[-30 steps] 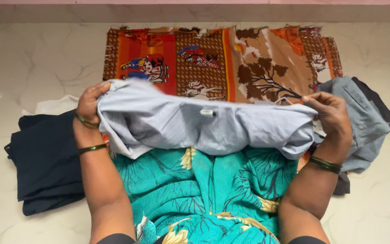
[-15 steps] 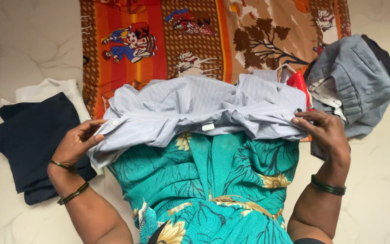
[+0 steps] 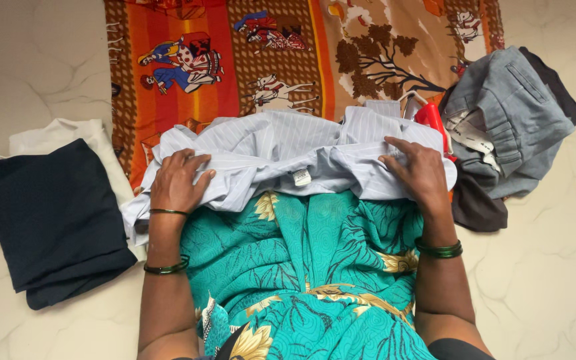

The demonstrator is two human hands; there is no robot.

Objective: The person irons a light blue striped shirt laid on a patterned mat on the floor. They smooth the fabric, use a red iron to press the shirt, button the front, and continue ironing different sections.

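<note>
Plainly, the worry here is bunching. At the far left a folded dark navy garment (image 3: 51, 223) lies on the marble floor (image 3: 555, 287) over a white cloth (image 3: 61, 137), well apart from the work. Next comes the left hand (image 3: 176, 183), palm down with fingers spread, pressing the left end of a pale striped shirt (image 3: 281, 157) rather than gripping it. The shirt lies crumpled across the lap, its far edge on a patterned orange and brown cloth (image 3: 288, 53) spread on the floor, its near edge on the teal floral dress (image 3: 301, 267). The fabric between the hands is heaped in loose ridges, so flattening it as it lies would likely set creases in. The right hand (image 3: 416, 175) rests flat on the shirt's right end, also open. Just beyond it a red hanger (image 3: 433, 117) shows beside the shirt; whether it sits inside the shirt I cannot tell, and if it does, a pull could snag the fabric. Further right a rumpled grey garment (image 3: 511, 113) touches the shirt's corner and could be dragged along with it.
</note>
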